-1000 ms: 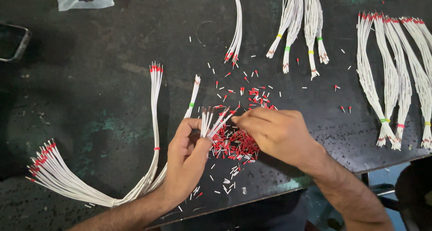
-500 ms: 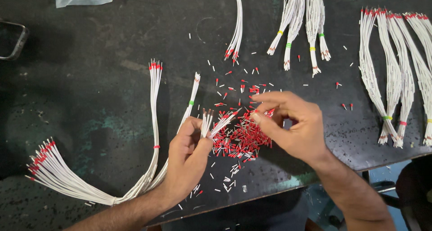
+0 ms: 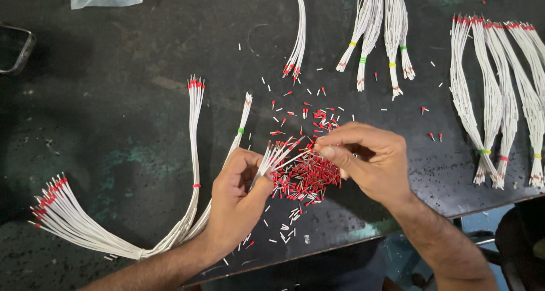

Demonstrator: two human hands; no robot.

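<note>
The right hand (image 3: 369, 163) has slid back left since half a second ago, its fingertips now meeting the fanned wire ends where earlier they hovered a little off to the right above the pile. The left hand (image 3: 238, 197) has barely shifted.

The left fingers (image 3: 252, 166) are closed tight round a bunch of white wires (image 3: 275, 155), whose bare ends splay up and to the right. The right thumb and forefinger are pinched nearly shut at the tip of one wire; something small sits between them, but I cannot tell what. The other right fingers are curled loosely under.

Just below both hands lies a heap of red ferrules (image 3: 304, 177) on the dark bench (image 3: 113, 132), with strays scattered about. The held bunch trails down-left into a spread of red-tipped ends (image 3: 51, 197). More tied wire bundles (image 3: 499, 92) lie well apart at the right and top.
</note>
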